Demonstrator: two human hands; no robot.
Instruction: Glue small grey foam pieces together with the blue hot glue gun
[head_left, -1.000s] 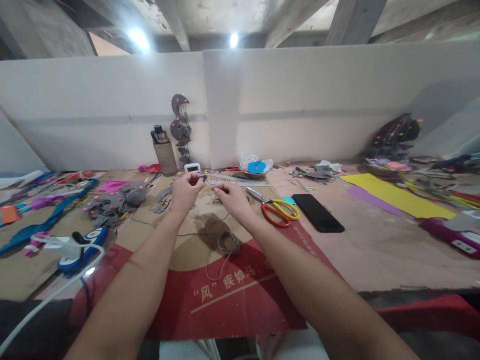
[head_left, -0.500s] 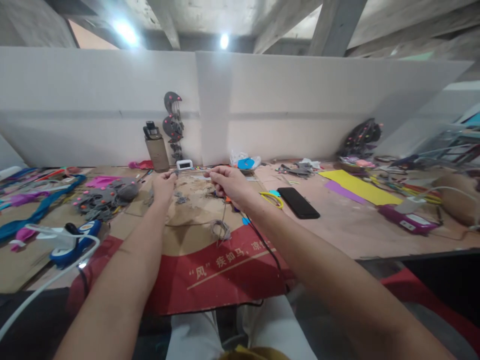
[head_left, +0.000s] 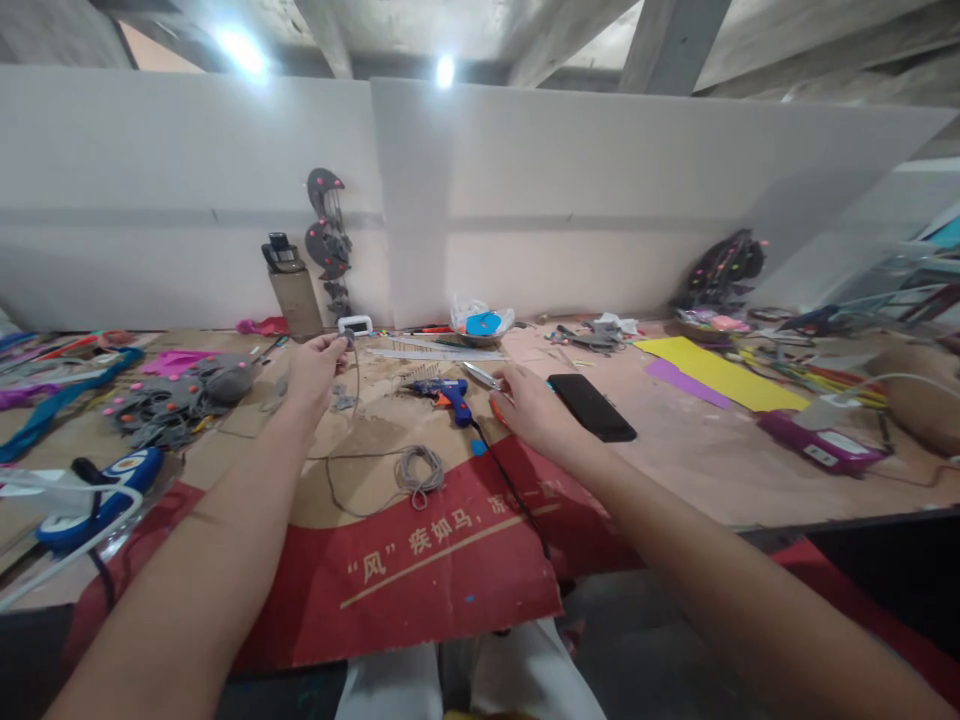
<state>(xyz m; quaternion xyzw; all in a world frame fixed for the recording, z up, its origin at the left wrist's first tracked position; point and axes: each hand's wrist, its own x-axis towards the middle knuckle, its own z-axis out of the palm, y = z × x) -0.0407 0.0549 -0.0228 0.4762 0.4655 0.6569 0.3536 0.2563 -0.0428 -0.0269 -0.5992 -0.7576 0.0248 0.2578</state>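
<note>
My left hand (head_left: 315,368) is raised over the cardboard, fingers pinched on the end of a thin grey cord (head_left: 354,372) that runs down to a small coil (head_left: 418,468) on the cardboard sheet (head_left: 442,570). My right hand (head_left: 525,405) rests low on the table over the scissors (head_left: 480,376), whose handles it covers. Its fingers are curled; whether they grip the handles I cannot tell. A blue glue gun (head_left: 444,392) lies just left of that hand, its black cable trailing toward me.
A black phone (head_left: 591,406) lies right of my right hand. Grey felt pieces with pink dots (head_left: 172,400) are at left, a bottle (head_left: 289,290) stands by the white wall, yellow and purple sheets (head_left: 712,372) lie at right, and a blue-white tool (head_left: 97,490) at near left.
My right hand let go of the cord and dropped to the scissors at the right. The left hand keeps the cord end raised. The view shifted right.
</note>
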